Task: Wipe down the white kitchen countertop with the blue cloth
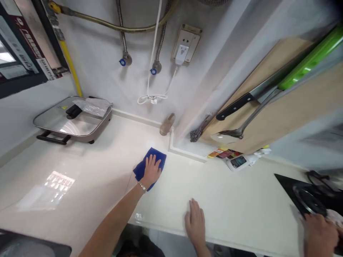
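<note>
The fingers [150, 161] of the left hand [151, 173] lie flat and slightly apart on a blue cloth [139, 170], which is spread on the white counter [230, 203], its far corners showing past the hand and its near edge partly hidden under the wrist. A bracelet [142, 187] circles that wrist, just at the cloth's near side. The right hand [195, 221] is to the right of the cloth and nearer the person, palm down by the counter's front edge, its fingers straight and close together, holding nothing visible. Just beyond the cloth, a brownish bottle-shaped object [166, 126] stands by the wall corner. Well to the left of the cloth and farther back sits a pan [87, 137] with a glass lid, a clear plastic bag [93, 107] on top. Beyond the cloth, on the wall, a white plug [181, 53] is in a socket. Right of the cloth, a white bottle [238, 162] lies on its side below a wooden board [278, 117], with a black-handled knife [235, 106] in front of the board. Farthest right of the cloth, another person's hand [320, 232] is beside a black hob [288, 189].
</note>
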### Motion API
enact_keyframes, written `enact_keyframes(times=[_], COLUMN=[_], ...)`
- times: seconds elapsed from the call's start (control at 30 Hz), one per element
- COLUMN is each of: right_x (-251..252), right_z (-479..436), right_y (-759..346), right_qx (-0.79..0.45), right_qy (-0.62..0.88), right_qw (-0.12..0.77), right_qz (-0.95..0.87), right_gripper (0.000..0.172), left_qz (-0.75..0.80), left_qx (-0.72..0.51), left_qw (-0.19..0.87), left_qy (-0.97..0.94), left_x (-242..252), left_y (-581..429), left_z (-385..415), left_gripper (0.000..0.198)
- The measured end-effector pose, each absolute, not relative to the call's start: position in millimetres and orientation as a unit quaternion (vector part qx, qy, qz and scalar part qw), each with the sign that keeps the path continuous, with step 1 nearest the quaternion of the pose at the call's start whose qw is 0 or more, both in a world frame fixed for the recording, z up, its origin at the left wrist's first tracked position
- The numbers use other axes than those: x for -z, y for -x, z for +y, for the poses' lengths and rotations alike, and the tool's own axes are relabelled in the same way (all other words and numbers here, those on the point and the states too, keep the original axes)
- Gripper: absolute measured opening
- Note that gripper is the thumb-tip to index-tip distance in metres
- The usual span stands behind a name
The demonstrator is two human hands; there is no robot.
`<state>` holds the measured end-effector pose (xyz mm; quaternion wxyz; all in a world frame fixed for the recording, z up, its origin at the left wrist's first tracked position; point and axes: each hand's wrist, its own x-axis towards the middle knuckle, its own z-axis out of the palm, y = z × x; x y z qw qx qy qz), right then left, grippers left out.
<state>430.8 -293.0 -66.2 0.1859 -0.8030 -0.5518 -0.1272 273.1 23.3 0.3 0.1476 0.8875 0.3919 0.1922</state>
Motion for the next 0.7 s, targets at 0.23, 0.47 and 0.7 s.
enact_keyframes(times=[0.23, 0.47, 0.7], right_x=[56.5, 53.8, 54.2], right_z=[-283.2, -281.6, -278.0], right_y=[-422.7, -418.5, -417.7], right_qx=[0.138, 0.143, 0.151], right_qy=[0.810, 0.810, 0.802], right_qw=[0.203, 0.230, 0.263], right_qz=[-0.532, -0.519, -0.514], right_gripper=[0.056, 0.053, 0.049], left_qz=[0.408, 0.454, 0.527], left_qx=[-0.189, -0.215, -0.144], left_qw=[0.097, 0.079, 0.084], left_qy=[-0.888, -0.861, -0.833], left_x=[9.8, 7.4, -11.4], left_y=[-273.2, -255.4, -234.1], left_z=[14.5, 14.1, 29.8], left_gripper=[0.052, 0.051, 0.058])
